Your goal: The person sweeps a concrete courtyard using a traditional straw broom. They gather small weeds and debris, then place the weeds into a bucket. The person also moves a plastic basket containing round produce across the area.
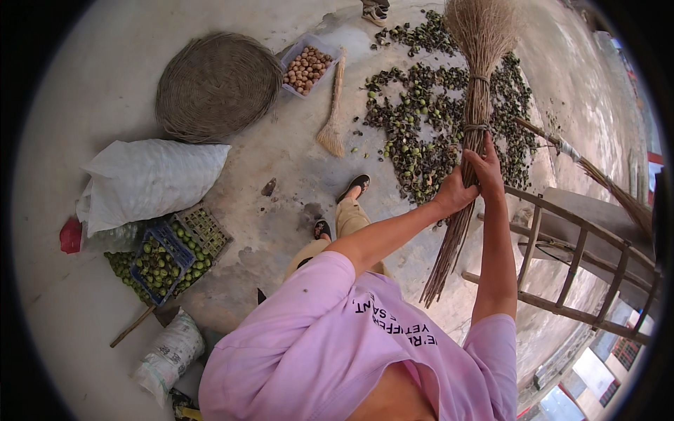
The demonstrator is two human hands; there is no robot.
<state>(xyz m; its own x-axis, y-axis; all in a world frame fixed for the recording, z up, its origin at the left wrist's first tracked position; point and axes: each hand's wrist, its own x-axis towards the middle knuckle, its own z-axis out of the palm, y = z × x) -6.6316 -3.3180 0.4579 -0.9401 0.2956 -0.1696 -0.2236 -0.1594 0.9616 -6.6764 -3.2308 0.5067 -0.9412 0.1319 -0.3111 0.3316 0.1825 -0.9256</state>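
A large twig broom [475,105] is held in front of me with its bushy end up and away and its thin stalks down toward my body. My left hand [455,192] is closed on its stalks. Just above and to the right, my right hand [486,167] grips the same bundle, one digit stretched along it. Two bindings circle the broom above my hands. Beyond and beneath it, green and blackened walnut husks [421,151] lie spread over the concrete floor.
A wooden ladder [579,266] and another long broom [604,175] stand at the right. Left lie a round woven mat [216,88], a bin of walnuts [286,83], a small broom [333,130], a white sack [158,179] and a blue crate [184,252] of green fruit.
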